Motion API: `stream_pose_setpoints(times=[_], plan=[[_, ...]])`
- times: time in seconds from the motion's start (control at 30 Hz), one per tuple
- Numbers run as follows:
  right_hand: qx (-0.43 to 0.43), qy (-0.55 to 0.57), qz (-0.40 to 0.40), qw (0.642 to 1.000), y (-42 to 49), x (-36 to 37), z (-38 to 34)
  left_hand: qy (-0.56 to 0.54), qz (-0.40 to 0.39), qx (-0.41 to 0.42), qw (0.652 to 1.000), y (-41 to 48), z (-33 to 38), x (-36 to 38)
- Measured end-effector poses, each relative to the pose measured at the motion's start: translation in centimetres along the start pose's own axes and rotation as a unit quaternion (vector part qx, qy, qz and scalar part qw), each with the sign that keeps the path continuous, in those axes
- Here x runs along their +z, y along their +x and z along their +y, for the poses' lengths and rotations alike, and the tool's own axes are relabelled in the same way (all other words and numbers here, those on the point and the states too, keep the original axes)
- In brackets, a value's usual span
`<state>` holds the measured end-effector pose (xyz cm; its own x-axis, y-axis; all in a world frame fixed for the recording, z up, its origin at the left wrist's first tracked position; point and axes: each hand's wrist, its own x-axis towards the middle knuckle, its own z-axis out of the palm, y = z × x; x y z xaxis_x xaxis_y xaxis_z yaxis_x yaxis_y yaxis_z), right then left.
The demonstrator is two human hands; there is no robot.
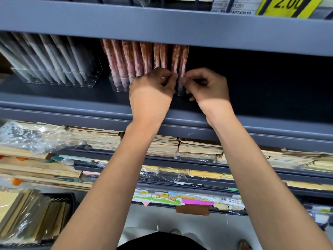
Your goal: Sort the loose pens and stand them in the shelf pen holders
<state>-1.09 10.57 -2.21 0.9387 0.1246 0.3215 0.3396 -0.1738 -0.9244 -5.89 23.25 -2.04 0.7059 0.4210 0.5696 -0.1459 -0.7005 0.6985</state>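
Both arms reach up into the grey shelf (72,112), where a row of pink patterned pens (137,58) stands upright in a clear holder (119,85). The hands meet at the right end of that row. The left hand (153,89) has its fingers curled in, and thumb and forefinger pinch the lower part of the last pens. The right hand (209,85) comes in from the other side and pinches the same spot with its thumb and fingertips (184,80), its other fingers folded under. The knuckles hide just how many pens each hand holds. Further left, well apart, pale grey pens (54,60) lean in a second clear holder (86,82). Stacks of notebooks (198,147) lie on the shelves below, some of them wrapped in plastic, and a yellow price tag (288,4) shows above.
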Motion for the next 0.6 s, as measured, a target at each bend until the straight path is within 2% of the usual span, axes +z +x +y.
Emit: stream_pose_setpoints(times=[0.27, 0.6], plan=[[0.013, 0.002, -0.002, 1.000, 0.07, 0.06, 0.10, -0.014, -0.003, 0.032, 0.999, -0.23, 0.17, 0.12], [0.009, -0.006, 0.003, 1.000, 0.10, 0.10, 0.18, -0.040, -0.011, 0.016, 0.999, 0.04, -0.10, 0.33]])
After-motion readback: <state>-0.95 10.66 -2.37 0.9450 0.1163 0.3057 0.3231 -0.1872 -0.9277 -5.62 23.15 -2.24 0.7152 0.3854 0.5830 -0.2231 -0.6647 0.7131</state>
